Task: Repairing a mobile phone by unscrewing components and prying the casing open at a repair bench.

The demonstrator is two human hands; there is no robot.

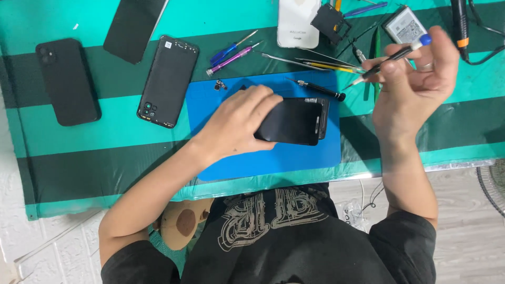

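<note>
The left hand (236, 123) is clamped over a dark phone (294, 122) lying on the blue mat (273, 158), fingers curled across its top edge. The right hand (415, 79), lifted clear of the table (105, 173), pinches a slim screwdriver (392, 57) (blue cap up, tip angled down). A small loose part (220, 84) sits just beside the left fingers; I'd worry a nudge could knock it off the mat.

Two black phone backs (168, 81) lie on a green striped cloth (105, 152). A white phone cover (298, 22), a battery (404, 25) and purple screwdrivers (231, 57) lie nearby.
</note>
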